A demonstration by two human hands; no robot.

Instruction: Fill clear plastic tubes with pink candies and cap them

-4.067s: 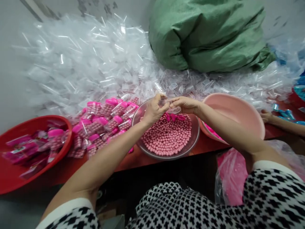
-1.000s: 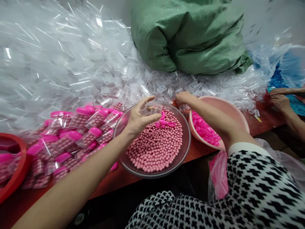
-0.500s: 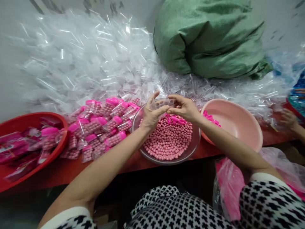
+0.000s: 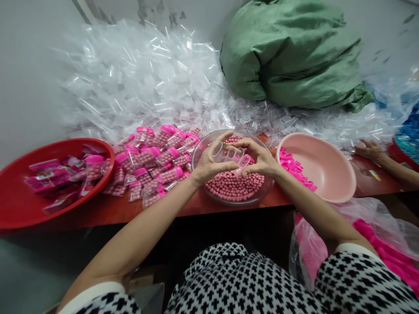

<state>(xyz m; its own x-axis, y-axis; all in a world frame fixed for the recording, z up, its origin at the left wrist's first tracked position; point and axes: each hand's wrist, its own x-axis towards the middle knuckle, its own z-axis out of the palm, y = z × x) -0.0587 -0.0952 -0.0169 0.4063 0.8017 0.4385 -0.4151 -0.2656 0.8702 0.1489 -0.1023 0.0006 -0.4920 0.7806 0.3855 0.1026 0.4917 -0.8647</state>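
Between my hands is a small cluster of clear, empty plastic bottles (image 4: 230, 154), their open mouths tilted toward me. My left hand (image 4: 209, 165) grips them from the left, thumb stretched along the near side. From the right, my right hand (image 4: 258, 158) closes its curved fingers and thumb on the same bottles. Directly below is a clear bowl (image 4: 233, 202) of round pink beads (image 4: 234, 185). Some bright pink pieces (image 4: 251, 160) lie on the beads, partly hidden by my right hand.
Pink-capped bottles of beads (image 4: 157, 157) lie left, beside a red basin (image 4: 109, 168) of pink packets. Right stands a peach basin (image 4: 334, 170) with pink caps (image 4: 294, 170). Behind are heaped clear bottles (image 4: 140, 83) and a green sack (image 4: 294, 56). Another person's hand (image 4: 369, 150) rests far right.
The bottles in my hands have tipped so their mouths face me more. The other person's hand has moved left along the table. The camera view has shifted slightly.
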